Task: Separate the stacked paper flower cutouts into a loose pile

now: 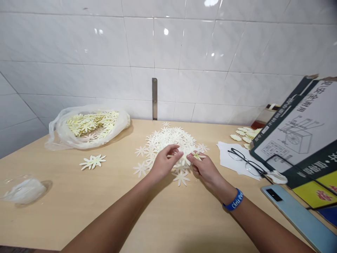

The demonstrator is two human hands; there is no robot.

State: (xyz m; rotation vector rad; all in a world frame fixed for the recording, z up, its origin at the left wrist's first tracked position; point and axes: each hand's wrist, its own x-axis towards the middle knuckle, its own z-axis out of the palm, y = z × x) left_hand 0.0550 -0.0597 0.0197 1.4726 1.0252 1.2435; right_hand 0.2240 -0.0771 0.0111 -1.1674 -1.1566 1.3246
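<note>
A heap of pale, star-shaped flower cutouts (173,138) lies in the middle of the table, with loose ones around its edges. Over its front edge, my left hand (165,161) has its thumb and fingers curled together; a small pale bit shows by them, too small to name. My right hand (206,170) pinches a yellow-green flower cutout (198,155) between thumb and finger, just right of the left hand. A blue wristband (233,200) is around the right wrist. One loose flower cutout (180,177) rests on the table below the hands.
A clear plastic bag (59,131) of yellowish flower cutouts stands at the back left, a small stack of flowers (92,161) before it. Crumpled plastic (25,191) lies left. On the right are glasses (244,161) on paper (223,154), a box (297,137) and a phone (297,214).
</note>
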